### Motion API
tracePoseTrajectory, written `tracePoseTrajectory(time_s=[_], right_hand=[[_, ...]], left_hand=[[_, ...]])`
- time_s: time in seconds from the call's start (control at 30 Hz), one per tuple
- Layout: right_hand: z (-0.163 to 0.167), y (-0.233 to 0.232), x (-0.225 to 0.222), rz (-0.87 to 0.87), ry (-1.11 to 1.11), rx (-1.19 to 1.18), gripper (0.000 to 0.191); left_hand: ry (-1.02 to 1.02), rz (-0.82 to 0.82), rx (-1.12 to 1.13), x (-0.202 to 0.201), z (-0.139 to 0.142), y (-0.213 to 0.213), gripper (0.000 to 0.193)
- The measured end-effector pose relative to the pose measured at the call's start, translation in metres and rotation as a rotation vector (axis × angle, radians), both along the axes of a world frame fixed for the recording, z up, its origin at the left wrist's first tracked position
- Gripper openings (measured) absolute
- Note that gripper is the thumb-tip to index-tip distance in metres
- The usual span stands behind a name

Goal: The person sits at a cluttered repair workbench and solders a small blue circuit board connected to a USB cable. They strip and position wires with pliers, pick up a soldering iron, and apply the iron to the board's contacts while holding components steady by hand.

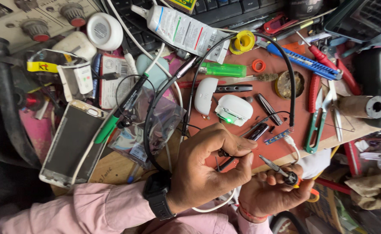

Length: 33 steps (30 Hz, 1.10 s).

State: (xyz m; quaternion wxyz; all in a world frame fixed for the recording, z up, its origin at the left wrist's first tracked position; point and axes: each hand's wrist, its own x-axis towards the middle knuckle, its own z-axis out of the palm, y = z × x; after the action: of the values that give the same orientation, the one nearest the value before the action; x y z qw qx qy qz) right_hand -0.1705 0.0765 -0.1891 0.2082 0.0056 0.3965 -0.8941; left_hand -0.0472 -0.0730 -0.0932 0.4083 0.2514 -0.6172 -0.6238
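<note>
bench: cluttered red mat (281,149), tools all over
far left: phone (71,145), screen up
centre: white case (233,109), green light on
left hand (205,167): lower centre, pinching a small dark part (222,152)
right hand (270,195): lower right, gripping a soldering iron (281,172), tip pointing up-left

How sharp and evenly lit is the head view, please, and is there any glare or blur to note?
Head view: even, soft light with faint shadows; the left hand, right hand and white case with its green light look sharp; mild glare on the plastic bag; the frame's edges go darker and a little soft.
</note>
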Motion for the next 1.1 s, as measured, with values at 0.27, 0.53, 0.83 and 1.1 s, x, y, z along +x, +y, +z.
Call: tracePoseTrajectory(time_s=[0.27,0.53,0.83,1.1], right_hand=[[0.0023,-0.0019,0.0003,-0.046,0.006,0.074,0.041],[0.0017,0.0022,0.0008,-0.022,-0.022,0.042,0.044],[0.0014,0.0009,0.0006,-0.036,-0.020,0.066,0.040],[0.0036,0.0006,0.0020,-0.057,-0.043,0.048,0.040]], left_hand=[[0.011,-0.013,0.026,0.0009,0.0006,0.0014,0.019],[0.012,-0.027,0.030,0.0023,0.0021,0.0010,0.019],[-0.001,-0.019,0.022,0.0011,0.0014,0.0015,0.017],[0.009,-0.015,0.011,0.0017,0.0032,0.0017,0.018]])
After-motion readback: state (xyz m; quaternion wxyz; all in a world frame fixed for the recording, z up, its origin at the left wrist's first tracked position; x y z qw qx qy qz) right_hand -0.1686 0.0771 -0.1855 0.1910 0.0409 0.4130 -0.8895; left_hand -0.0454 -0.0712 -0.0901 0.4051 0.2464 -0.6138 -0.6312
